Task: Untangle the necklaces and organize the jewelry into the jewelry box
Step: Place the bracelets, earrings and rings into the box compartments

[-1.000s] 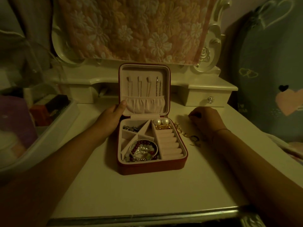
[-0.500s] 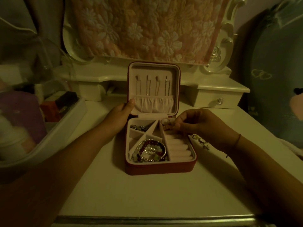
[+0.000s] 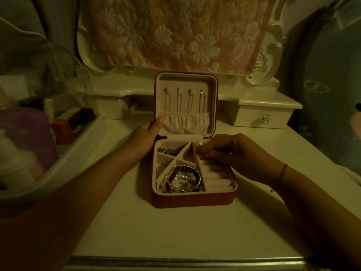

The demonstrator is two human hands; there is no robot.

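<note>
The jewelry box [image 3: 195, 200] sits open on the table [image 3: 175, 235]. The left hand [image 3: 142, 139] grips the left edge of the lid [image 3: 186, 76], thumb inside, likely to steady it upright. The right hand [image 3: 234, 151] curls over the far right compartment; whether it pinches anything I cannot tell.

The jewelry box [image 3: 193, 200] has a matt red, finely grained shell and a pale, velvety lining. Its lid pocket [image 3: 185, 123] is gathered cloth. Inside are glossy beaded bracelets [image 3: 181, 178] and a twisted metal bangle [image 3: 183, 166]. The tabletop [image 3: 175, 231] looks smooth and painted. The bin [image 3: 82, 149] at its left edge is translucent plastic.
</note>
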